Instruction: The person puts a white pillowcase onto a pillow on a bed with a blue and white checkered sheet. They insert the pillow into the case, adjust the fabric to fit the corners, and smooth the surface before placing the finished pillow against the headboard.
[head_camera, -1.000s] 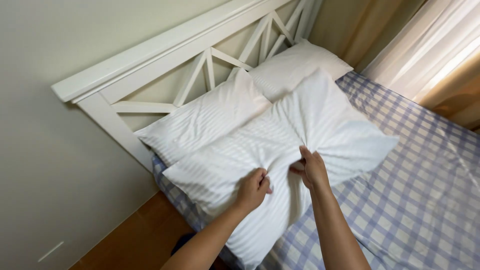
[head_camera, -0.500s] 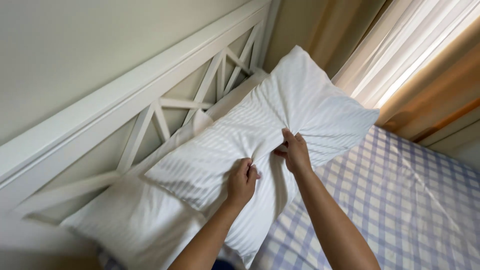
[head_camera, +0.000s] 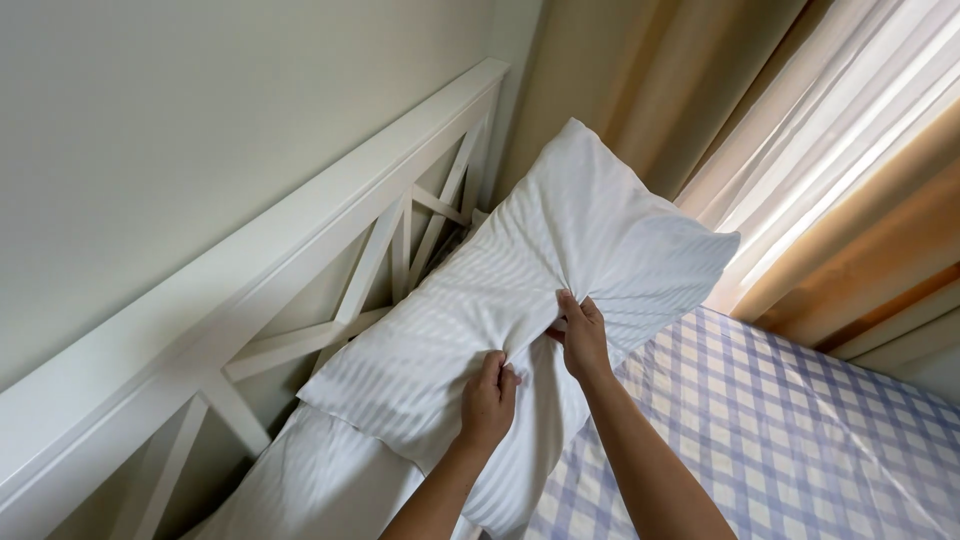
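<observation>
my left hand (head_camera: 488, 398) and right hand (head_camera: 580, 335) each pinch a fistful of cloth at the middle of the white striped pillow (head_camera: 520, 290), so it hangs lifted off the bed, tilted against the white headboard (head_camera: 300, 250). a second pillow (head_camera: 320, 480) lies below it; the checked sheet (head_camera: 800, 430) is beside.

The pillow (head_camera: 520, 290) is white with faint tone-on-tone stripes, and so is the second pillow (head_camera: 310, 480) below it. The headboard (head_camera: 300, 250) is plain white, the wall (head_camera: 180, 120) pale grey-green. The bedsheet (head_camera: 800, 440) is checked lavender-blue and white. The curtains (head_camera: 640, 80) are tan, the sheer curtain (head_camera: 850, 120) white.
</observation>
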